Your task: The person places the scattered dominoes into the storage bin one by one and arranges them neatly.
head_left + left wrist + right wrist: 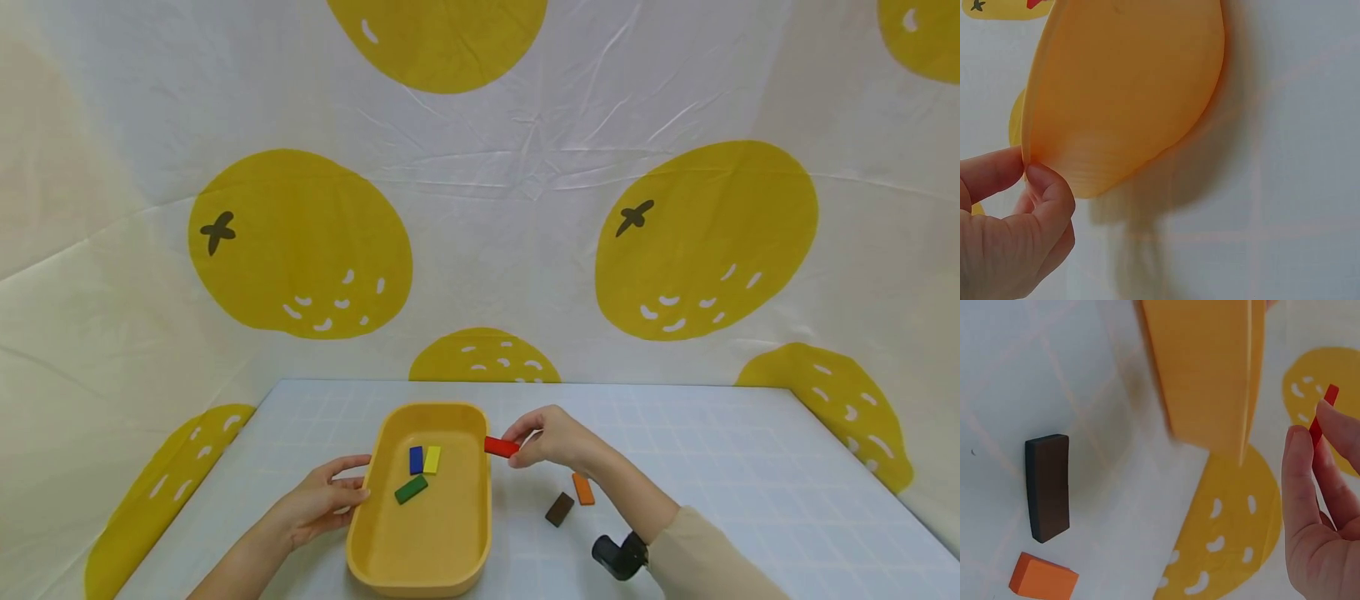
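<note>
Beige sleeve [705,557] foremost, right hand [557,437] pinches a red block [498,447], and left hand [318,506] grips the yellow tray [438,542].

A white table [750,479] with a faint grid of pale lines carries everything. A yellow tray [442,546] stands on it, its long sides running away from the viewer. To the right of the tray, well apart from it, a dark brown block [559,509] lies flat. An orange block [583,489] lies near the brown one, slightly farther back, the two not touching.
</note>
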Tool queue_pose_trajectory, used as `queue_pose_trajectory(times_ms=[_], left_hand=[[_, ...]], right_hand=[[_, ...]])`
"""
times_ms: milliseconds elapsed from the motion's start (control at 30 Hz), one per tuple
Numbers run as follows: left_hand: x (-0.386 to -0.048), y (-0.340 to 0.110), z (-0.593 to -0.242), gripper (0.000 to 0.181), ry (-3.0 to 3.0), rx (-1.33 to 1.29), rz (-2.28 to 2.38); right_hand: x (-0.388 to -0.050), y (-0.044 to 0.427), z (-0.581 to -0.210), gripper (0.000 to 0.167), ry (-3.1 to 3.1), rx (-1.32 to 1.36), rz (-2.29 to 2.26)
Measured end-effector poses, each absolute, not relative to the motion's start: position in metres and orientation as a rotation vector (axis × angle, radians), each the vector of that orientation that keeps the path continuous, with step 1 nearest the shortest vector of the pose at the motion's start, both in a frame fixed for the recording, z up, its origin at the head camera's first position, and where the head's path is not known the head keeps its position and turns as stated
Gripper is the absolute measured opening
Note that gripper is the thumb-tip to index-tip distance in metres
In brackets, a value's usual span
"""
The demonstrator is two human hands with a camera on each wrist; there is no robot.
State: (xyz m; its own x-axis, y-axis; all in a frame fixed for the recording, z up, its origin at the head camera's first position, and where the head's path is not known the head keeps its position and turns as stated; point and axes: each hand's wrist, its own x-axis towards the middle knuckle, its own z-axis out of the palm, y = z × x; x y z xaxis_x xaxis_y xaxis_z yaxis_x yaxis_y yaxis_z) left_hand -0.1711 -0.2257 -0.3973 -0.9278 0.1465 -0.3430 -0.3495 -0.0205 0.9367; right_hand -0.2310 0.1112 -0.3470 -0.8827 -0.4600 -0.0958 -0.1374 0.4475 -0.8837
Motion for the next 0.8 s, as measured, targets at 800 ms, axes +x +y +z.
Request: queue_pose_trajectory(times_ms=[800], left_hand=[[-0.169, -0.226, -0.398, 0.067, 1.934, -0.177, 2.004]], right_hand=[[-0.247, 0.050, -0.332, 0.019, 2.344, -0.699, -1.372]])
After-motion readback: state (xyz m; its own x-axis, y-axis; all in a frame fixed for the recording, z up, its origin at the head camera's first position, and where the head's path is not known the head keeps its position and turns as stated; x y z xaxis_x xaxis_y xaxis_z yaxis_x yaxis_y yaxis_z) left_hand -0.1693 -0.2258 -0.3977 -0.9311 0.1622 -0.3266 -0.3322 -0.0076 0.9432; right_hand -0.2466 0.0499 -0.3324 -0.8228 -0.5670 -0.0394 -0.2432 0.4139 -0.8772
